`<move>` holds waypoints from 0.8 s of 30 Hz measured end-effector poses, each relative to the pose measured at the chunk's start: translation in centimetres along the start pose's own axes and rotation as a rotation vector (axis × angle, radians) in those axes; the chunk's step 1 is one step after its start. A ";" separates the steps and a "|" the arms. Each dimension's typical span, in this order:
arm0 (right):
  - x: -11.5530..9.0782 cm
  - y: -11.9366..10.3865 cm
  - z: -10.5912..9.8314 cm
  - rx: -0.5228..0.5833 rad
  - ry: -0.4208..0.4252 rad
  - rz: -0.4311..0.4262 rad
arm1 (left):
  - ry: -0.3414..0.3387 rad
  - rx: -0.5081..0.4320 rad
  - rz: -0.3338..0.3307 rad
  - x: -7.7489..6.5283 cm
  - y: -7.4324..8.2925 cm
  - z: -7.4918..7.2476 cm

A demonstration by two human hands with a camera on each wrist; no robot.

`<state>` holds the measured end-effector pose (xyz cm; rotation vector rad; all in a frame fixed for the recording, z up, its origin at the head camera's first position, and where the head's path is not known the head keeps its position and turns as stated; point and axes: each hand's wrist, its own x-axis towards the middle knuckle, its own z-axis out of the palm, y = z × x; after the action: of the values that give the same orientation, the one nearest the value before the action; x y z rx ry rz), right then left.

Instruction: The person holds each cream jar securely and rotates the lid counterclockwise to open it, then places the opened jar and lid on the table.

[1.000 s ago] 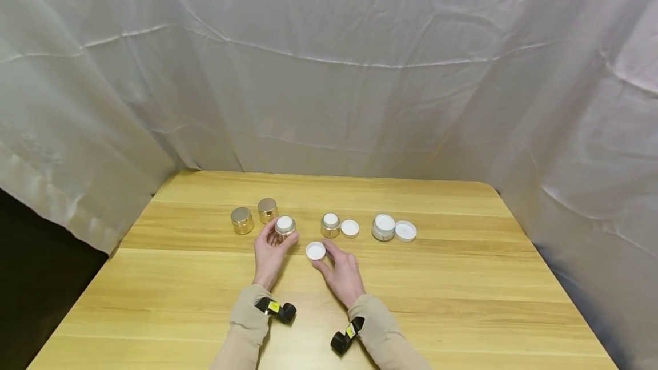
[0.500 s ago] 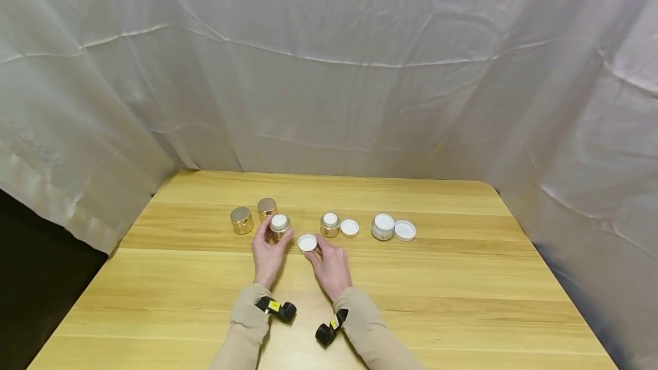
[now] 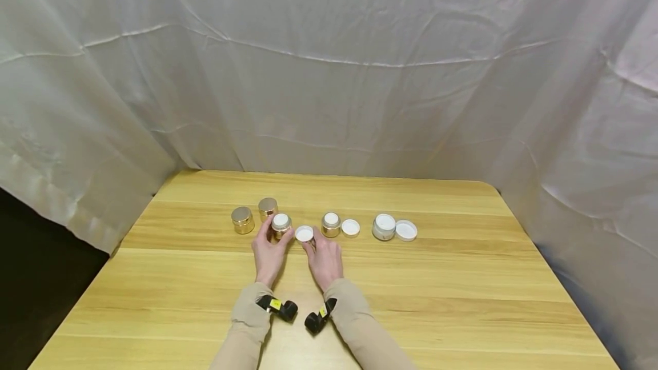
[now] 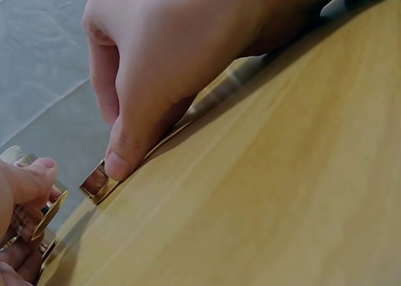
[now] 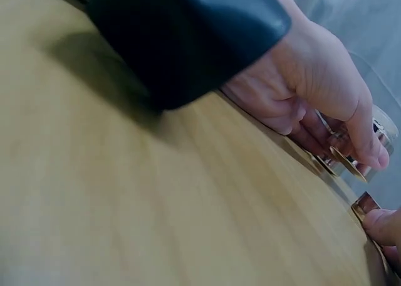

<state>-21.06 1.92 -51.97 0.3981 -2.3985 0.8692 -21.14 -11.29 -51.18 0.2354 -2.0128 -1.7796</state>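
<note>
My left hand (image 3: 268, 256) grips a small gold jar (image 3: 281, 223) with a white round top facing up and no cap on it. Thumb and fingers lie on either side of it; in the right wrist view the left hand (image 5: 326, 73) partly hides the jar. Close by on the right, my right hand (image 3: 325, 258) pinches a round gold lid (image 3: 304, 233) by its edge, white inside facing up. Low over the wooden table, the lid (image 4: 95, 182) shows its gold side in the left wrist view. Whether it touches the table, I cannot tell.
Two capped gold jars stand at the left, one nearer (image 3: 243, 220) and one behind (image 3: 268, 207). To the right are an uncapped gold jar (image 3: 331, 224) beside its white-lined lid (image 3: 351, 228), and a larger uncapped jar (image 3: 384, 227) beside another lid (image 3: 406, 230). A grey curtain (image 3: 329, 101) encloses the table.
My right hand has moved left and away from me with the lid, bringing it beside the jar. The left hand has shifted slightly left with the jar.
</note>
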 end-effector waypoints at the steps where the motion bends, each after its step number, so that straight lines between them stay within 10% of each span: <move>1: 0.1 0.0 0.1 -0.004 0.001 -0.002 | -0.002 0.005 -0.002 0.0 0.0 0.0; 24: 0.8 0.0 0.9 -0.077 0.063 0.015 | -0.004 0.053 -0.027 0.4 0.0 0.1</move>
<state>-22.07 1.22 -52.04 0.3187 -2.3718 0.7811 -21.54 -11.35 -51.07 0.2766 -2.0712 -1.7453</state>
